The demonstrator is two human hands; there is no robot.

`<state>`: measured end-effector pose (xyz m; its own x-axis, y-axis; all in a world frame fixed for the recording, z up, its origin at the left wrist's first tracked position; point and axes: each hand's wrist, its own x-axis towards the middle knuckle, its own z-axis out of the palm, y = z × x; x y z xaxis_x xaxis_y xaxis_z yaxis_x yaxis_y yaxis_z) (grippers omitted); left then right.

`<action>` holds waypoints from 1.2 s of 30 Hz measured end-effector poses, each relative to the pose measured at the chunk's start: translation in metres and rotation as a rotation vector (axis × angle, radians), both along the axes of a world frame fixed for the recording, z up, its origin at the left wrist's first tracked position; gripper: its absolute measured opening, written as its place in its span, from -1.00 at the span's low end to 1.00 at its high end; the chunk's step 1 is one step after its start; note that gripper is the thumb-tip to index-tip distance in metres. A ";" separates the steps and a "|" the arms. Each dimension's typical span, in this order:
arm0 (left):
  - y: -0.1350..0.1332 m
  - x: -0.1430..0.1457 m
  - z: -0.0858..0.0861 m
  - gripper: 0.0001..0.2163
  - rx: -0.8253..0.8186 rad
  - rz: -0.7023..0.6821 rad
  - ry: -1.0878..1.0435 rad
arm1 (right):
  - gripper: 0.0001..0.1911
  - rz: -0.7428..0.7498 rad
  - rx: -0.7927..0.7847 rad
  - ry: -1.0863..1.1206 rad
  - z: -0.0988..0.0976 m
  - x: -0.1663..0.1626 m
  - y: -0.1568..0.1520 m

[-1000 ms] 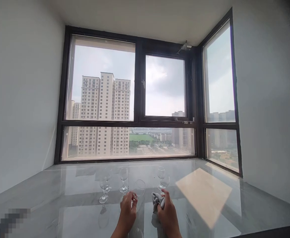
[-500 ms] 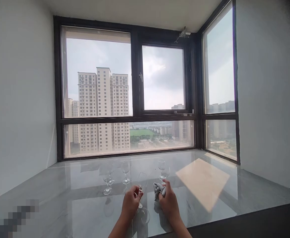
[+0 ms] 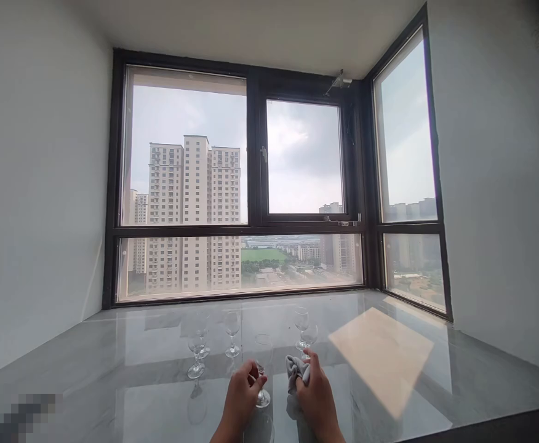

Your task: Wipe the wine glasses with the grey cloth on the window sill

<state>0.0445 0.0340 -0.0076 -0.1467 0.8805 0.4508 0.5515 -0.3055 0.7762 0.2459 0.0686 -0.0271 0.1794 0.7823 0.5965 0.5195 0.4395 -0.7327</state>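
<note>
My left hand (image 3: 244,391) is closed, pinching a clear stemmed glass (image 3: 263,399) by its stem. The glass is upright, its bowl above my fingers and its foot on or just over the glossy sill; I cannot tell which. A crumpled grey cloth (image 3: 296,372) is gripped in my right hand (image 3: 318,394), a short way to the right of that glass. Beyond my right fingers stand two more stemmed glasses, the farther one (image 3: 301,321) and a nearer one (image 3: 311,336) whose foot is partly hidden by my hand.
Further left on the grey reflective sill (image 3: 154,394) are a front glass (image 3: 195,354), another overlapping behind it, and a single glass (image 3: 232,329). A dark-framed window (image 3: 248,231) closes off the back. A sunlit patch (image 3: 384,357) lies to the right.
The glass in my left hand has gone from slightly tilted to upright. My right hand still holds the cloth, hardly moved. The view has tilted up a little.
</note>
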 end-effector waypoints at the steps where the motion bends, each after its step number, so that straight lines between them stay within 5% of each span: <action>1: 0.001 0.000 -0.001 -0.79 -0.003 -0.003 -0.008 | -0.43 0.001 -0.003 0.001 0.000 0.000 0.001; 10: 0.002 0.000 -0.003 -0.75 -0.037 -0.032 -0.070 | -0.44 0.016 -0.021 -0.008 0.003 0.001 -0.003; 15: 0.004 -0.003 -0.003 -0.62 -0.061 -0.110 -0.282 | -0.43 0.016 -0.021 -0.014 0.006 0.001 -0.006; 21: 0.000 -0.002 -0.002 -0.77 -0.010 -0.075 -0.208 | -0.44 0.018 -0.051 -0.051 0.011 0.001 -0.011; 25: -0.005 -0.010 0.002 -0.77 0.108 0.170 -0.186 | -0.44 0.013 -0.065 -0.058 0.014 0.001 -0.013; 31: -0.006 -0.072 0.014 -0.59 0.439 0.903 -0.137 | -0.45 0.055 -0.137 -0.112 0.014 0.002 -0.015; 33: -0.002 -0.096 0.014 -0.52 0.357 0.988 -0.150 | -0.46 0.084 -0.139 -0.140 0.014 0.002 -0.015; 36: 0.009 -0.119 0.012 -0.48 0.113 0.914 -0.210 | -0.45 0.111 -0.131 -0.168 0.013 0.001 -0.017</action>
